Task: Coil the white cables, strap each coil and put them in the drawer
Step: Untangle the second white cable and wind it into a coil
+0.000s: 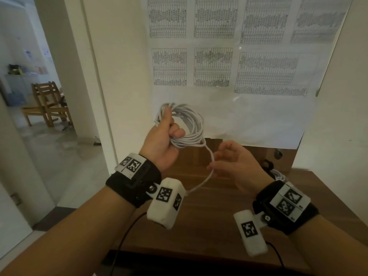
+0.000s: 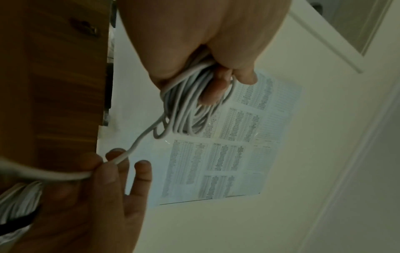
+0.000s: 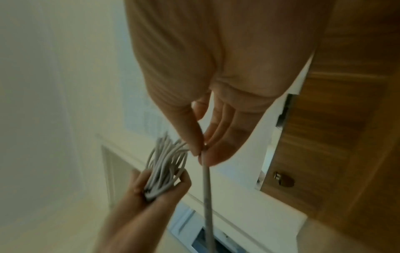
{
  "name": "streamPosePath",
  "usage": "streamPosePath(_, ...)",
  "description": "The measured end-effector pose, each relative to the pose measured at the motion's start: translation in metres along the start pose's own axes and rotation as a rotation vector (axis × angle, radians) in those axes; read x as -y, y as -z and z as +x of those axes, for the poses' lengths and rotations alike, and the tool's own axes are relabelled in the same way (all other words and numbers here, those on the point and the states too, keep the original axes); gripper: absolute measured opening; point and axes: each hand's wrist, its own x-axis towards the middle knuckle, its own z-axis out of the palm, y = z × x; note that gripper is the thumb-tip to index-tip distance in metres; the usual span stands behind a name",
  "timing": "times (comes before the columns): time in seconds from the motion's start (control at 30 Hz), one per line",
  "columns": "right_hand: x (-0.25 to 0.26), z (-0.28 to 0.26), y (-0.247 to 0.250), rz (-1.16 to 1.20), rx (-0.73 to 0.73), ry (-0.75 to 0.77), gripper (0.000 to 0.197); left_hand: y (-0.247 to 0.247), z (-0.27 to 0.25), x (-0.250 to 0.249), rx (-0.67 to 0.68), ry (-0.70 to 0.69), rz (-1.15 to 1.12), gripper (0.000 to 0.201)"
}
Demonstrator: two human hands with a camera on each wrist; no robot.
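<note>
Clearly the step in hand is winding the last free length onto the coil of white cable (image 1: 185, 124), and doing it well probably means matching each new loop to the loops already held, letting the tail slide through the guiding fingers without twisting, and keeping the bundle clamped so no turn springs loose.

Above the wooden desk (image 1: 215, 216), the left hand (image 1: 162, 142) is raised with its fingers and thumb curled tight round one side of the coil; the loops fan out past the knuckles toward the wall of printed sheets (image 1: 215, 66).

From the bottom of the coil the loose tail (image 1: 211, 156) drops to the right hand (image 1: 234, 166), just beside and a little lower. There the thumb and forefinger pinch the tail while the other fingers stay loosely spread, and the cable runs on below the pinch toward the desk.

Another bundle of white cable (image 1: 278, 175) lies at the far right of the desk, near a black strap (image 1: 266, 164).
</note>
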Motion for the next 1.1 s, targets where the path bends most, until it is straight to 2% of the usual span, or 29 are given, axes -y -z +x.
streamPosePath(0.07,0.003,-0.001,-0.003,-0.191,0.008,0.049,0.017,-0.001,-0.004,0.004,0.007,-0.017,0.121,0.034)
streamPosePath(0.1,0.005,-0.002,-0.004,-0.231,0.006,0.068,0.018,-0.002,-0.006,0.006,0.012,-0.026,0.181,0.033)
streamPosePath(0.23,0.010,-0.006,-0.005,-0.041,0.053,0.007,0.031,-0.007,-0.010,0.011,0.033,-0.057,0.270,0.026)
streamPosePath(0.3,0.009,-0.008,-0.003,-0.051,0.073,0.046,0.025,-0.007,-0.010,0.011,0.062,-0.046,0.254,0.030)
streamPosePath(0.43,0.007,-0.009,0.002,-0.171,0.004,0.178,0.014,-0.006,-0.011,0.006,0.158,0.019,0.208,0.030)
streamPosePath(0.57,0.010,-0.010,0.006,-0.073,0.042,0.139,0.016,-0.005,-0.015,0.002,0.213,0.029,0.281,0.026)
streamPosePath(0.73,0.011,-0.011,-0.001,-0.038,0.047,0.138,0.027,-0.013,-0.024,0.015,0.122,-0.117,0.425,0.017)
streamPosePath(0.9,0.011,-0.013,-0.018,-0.201,-0.086,0.246,0.036,-0.021,-0.032,0.032,0.055,-0.185,0.452,0.034)
streamPosePath(1.0,0.010,-0.012,-0.021,-0.230,-0.167,0.323,0.034,-0.021,-0.035,0.033,0.066,-0.117,0.401,0.025)
streamPosePath(1.1,0.010,-0.011,-0.023,-0.170,-0.228,0.330,0.033,-0.019,-0.037,0.033,0.107,-0.057,0.329,0.032)
